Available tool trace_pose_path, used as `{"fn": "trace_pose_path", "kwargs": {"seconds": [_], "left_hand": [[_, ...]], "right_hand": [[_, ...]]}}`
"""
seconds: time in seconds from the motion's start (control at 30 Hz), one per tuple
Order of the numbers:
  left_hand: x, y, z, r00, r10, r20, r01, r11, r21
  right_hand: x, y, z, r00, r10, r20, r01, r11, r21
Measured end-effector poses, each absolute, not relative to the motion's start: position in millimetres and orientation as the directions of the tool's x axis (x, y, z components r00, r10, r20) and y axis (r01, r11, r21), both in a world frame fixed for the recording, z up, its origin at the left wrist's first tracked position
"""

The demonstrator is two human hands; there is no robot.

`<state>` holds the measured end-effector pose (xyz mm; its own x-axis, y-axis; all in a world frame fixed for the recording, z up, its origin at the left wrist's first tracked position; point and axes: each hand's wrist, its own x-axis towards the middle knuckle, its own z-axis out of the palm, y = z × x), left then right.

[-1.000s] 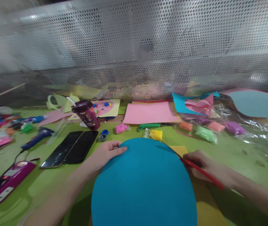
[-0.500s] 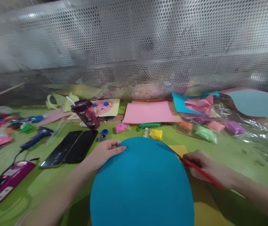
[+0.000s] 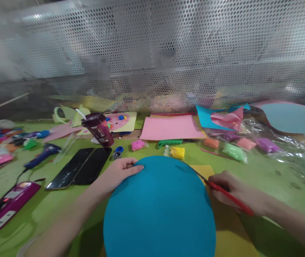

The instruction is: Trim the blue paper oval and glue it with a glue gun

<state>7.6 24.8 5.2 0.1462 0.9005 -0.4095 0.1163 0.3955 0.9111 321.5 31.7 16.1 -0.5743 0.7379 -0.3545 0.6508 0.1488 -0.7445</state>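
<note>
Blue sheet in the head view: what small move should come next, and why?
Perhaps a small snip along the blue sheet, since the right hand holds red-handled scissors with a blade along its upper-right edge, while the left hand holds the upper left.

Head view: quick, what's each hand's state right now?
Left hand: closed on the upper-left edge of the blue sheet, thumb on top.
Right hand: closed around the red-handled scissors.
</note>
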Motion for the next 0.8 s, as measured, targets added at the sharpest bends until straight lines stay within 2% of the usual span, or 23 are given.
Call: {"fn": "trace_pose_path", "kwargs": {"seconds": [0.37, 0.53, 0.63, 0.8], "left_hand": [[5.6, 26.1, 5.6, 0.136, 0.904, -0.404, 0.126, 0.389, 0.913], [6.2, 26.5, 7.8, 0.117, 0.906, -0.406, 0.115, 0.394, 0.912], [5.7, 26.7, 9.6, 0.096, 0.91, -0.403, 0.126, 0.39, 0.912], [6.0, 24.5, 8.7, 0.147, 0.905, -0.4, 0.198, 0.369, 0.908]], "right_hand": [[321.7, 32.2, 16.3, -0.554, 0.756, -0.348, 0.636, 0.114, -0.763], [323.7, 28.9, 15.2, -0.413, 0.827, -0.382, 0.613, -0.058, -0.788], [326.5, 31.6, 10.2, -0.401, 0.813, -0.423, 0.565, -0.143, -0.813], [322.9, 35.5, 4.4, -0.347, 0.875, -0.336, 0.433, -0.169, -0.885]]}}
